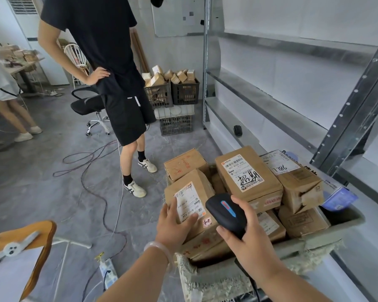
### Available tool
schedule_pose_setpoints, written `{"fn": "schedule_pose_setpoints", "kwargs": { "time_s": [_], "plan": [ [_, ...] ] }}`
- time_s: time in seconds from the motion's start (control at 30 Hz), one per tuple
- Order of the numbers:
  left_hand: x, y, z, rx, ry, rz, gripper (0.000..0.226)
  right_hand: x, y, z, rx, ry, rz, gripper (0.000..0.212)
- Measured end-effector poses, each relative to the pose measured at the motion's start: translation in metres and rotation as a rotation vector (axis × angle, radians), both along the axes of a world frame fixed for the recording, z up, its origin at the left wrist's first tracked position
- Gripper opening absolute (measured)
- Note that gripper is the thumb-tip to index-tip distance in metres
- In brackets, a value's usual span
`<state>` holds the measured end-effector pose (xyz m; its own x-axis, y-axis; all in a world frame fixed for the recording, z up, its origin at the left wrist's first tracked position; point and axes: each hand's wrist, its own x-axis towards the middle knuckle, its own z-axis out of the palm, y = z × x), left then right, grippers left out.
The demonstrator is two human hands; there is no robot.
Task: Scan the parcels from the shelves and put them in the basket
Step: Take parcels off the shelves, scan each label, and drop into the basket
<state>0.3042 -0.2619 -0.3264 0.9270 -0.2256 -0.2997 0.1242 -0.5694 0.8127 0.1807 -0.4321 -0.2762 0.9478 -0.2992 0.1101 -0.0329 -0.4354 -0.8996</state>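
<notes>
In the head view, the left hand [172, 223] lay released and open on a brown parcel [194, 227], its fingers spread over the left edge and the thumb resting on the white label. That parcel sat at the near-left corner of the grey basket [345, 223], label face up and tipped a little to the left. Its long axis ran from the near rim away toward the far side. The right hand [249, 234] was clenched round the handle of a black scanner [225, 212], thumb along the right side of its head. The scanner's long axis ran from the wrist up and to the left, so its head pointed at the label just beside the left thumb. A dark cable [252, 282] hung from the handle over the near rim. More parcels were heaped in the basket. A labelled box [247, 173] lay on top at the middle, a crushed box [297, 182] toward the right rim, and another [184, 163] at the far-left corner. Metal shelves [271, 83] stood to the right of the basket. On the floor to the left stood a person in black [109, 62], with an office chair [90, 105], loose cables [92, 171] and crates of boxes [172, 90] near by.
</notes>
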Motion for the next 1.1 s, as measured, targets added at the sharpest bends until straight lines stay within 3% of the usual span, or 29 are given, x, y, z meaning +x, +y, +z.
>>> {"fn": "schedule_pose_setpoints", "kwargs": {
  "time_s": [0.6,0.8,1.1],
  "plan": [
    [-0.007,-0.012,0.029,0.097,-0.440,-0.163,0.077,-0.005,-0.005,0.014,-0.039,-0.020,-0.110,0.066],
    [-0.025,-0.056,0.067,0.200,-0.598,-0.314,0.074,-0.039,-0.032,0.029,-0.046,-0.080,-0.263,0.066],
    [-0.124,-0.180,0.112,0.086,-0.767,-0.655,0.078,-0.166,-0.103,0.055,-0.040,-0.164,-0.649,0.065]
  ]
}}
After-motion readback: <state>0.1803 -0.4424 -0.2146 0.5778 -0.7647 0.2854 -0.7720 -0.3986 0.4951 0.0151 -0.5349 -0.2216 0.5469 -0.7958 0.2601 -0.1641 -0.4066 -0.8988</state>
